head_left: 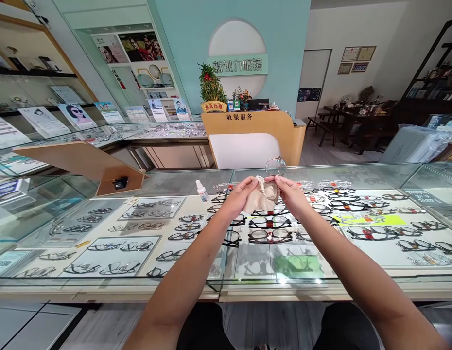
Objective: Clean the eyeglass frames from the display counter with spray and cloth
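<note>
Above the glass counter, my left hand is closed on a beige cleaning cloth, which hangs down between my hands. My right hand pinches a pair of thin-framed eyeglasses. One round lens stands up above the right fingers; the other lens lies lower, against the cloth and partly covered by it. Just left of my hands, a small white spray bottle stands upright on the glass. Rows of eyeglass frames lie under the glass beneath my hands.
The glass display counter spans the view in front of me. A tilted wooden-backed mirror or stand rests on its left part. A wooden cashier desk stands beyond, and a plastic-wrapped silver case is at right.
</note>
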A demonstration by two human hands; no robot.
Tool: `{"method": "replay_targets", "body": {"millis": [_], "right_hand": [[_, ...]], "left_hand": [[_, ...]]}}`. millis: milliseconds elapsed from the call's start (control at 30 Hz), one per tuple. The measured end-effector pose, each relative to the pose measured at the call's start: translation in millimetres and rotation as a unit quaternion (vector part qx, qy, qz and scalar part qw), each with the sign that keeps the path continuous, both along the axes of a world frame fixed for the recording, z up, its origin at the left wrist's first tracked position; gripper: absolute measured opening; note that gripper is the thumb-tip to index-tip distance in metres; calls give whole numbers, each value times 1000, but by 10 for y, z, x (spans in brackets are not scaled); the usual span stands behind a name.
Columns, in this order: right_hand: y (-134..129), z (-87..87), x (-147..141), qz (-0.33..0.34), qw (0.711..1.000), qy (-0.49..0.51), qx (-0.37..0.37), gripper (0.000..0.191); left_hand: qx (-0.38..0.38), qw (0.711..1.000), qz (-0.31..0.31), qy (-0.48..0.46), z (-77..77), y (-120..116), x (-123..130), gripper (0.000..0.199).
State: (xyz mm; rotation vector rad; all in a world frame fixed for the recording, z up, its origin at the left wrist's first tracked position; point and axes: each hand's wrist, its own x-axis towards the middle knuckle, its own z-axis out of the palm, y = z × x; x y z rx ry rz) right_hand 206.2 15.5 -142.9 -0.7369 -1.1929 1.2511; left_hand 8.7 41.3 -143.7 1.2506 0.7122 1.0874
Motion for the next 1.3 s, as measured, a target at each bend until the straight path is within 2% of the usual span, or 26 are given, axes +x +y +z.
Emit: {"method": "replay_targets", "body": {"millis": [133, 333, 567, 733, 867, 1000, 1200, 1300], "right_hand": [[-3, -24, -7, -10, 1000, -10, 11, 42], [-19, -12, -21, -9, 1000, 3, 14, 42], [-38, 15, -43, -15, 999, 46, -3, 43], [-20, 8, -22, 17, 999, 17, 36, 39], [-15, -14, -15, 5, 999, -5, 41, 38], [-46, -2, -34, -3, 1000, 16, 26, 39], [-100, 57, -71, 18, 999, 40, 4, 42], [-106, 71, -69, 33, 998, 45, -3, 42]], "left_hand": [[-17, 1000, -2, -7, 57, -54, 16, 61], [-2, 1000, -4, 15, 109, -102, 30, 61], [-28, 999, -17, 29, 82, -104, 69, 71], [-21, 1000, -18, 10, 29, -62, 71, 68], [-4, 999, -33, 15, 15, -68, 71, 61], [-14, 997, -67, 24, 47, -120, 73, 60], [-35, 994, -106, 23, 70, -177, 80, 67], [-38, 993, -111, 11, 49, -169, 74, 64]]}}
